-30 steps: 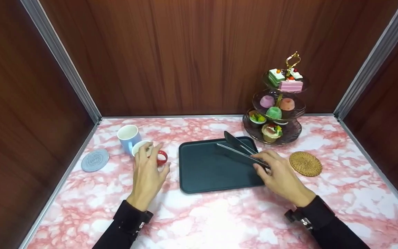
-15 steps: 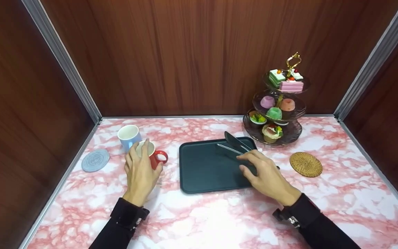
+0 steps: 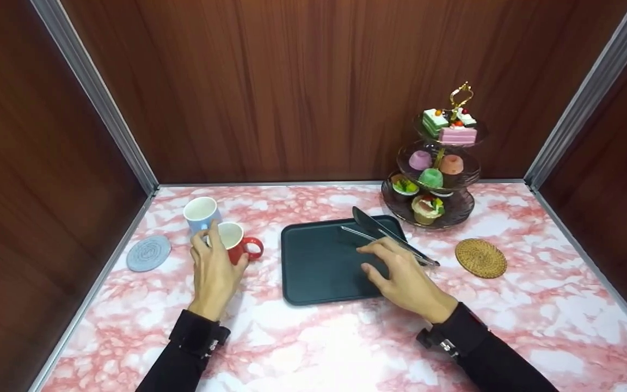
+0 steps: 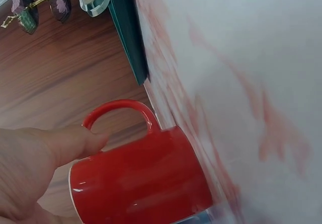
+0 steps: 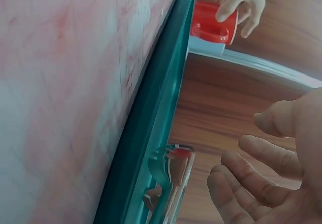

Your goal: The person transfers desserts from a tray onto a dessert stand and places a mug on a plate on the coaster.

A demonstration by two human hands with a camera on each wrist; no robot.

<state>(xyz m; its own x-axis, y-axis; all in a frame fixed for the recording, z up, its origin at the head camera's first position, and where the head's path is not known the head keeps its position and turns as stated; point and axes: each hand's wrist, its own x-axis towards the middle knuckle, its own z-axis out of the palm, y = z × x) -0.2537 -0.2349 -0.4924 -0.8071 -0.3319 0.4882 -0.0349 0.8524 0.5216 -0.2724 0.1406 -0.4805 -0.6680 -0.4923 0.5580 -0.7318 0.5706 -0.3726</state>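
My left hand (image 3: 214,275) is at a red mug (image 3: 235,251), its fingers spread along the left side and its thumb near the handle. In the left wrist view, the thumb overlaps the mug's rim beside the handle. The mug stands upright; a light blue mug (image 3: 199,219) is just behind it, partly covered by my fingertips. My right hand (image 3: 407,280) hovers over the right part of a dark green tray (image 3: 313,272), fingers loosely bent and holding nothing. Beside it, serving tongs (image 3: 369,222) lie across the tray, their handle end past the right edge.
A three-tier stand (image 3: 458,209) with small cakes and desserts is at the back right. A woven tan coaster (image 3: 481,258) lies right of the tray, a grey round coaster (image 3: 149,253) at far left. Wood-patterned walls (image 3: 302,92) enclose the table.
My right hand has left the tongs, which now lie on the tray, and moved left over it. My left hand has shifted left and towards me, around the red mug, which stays in place.
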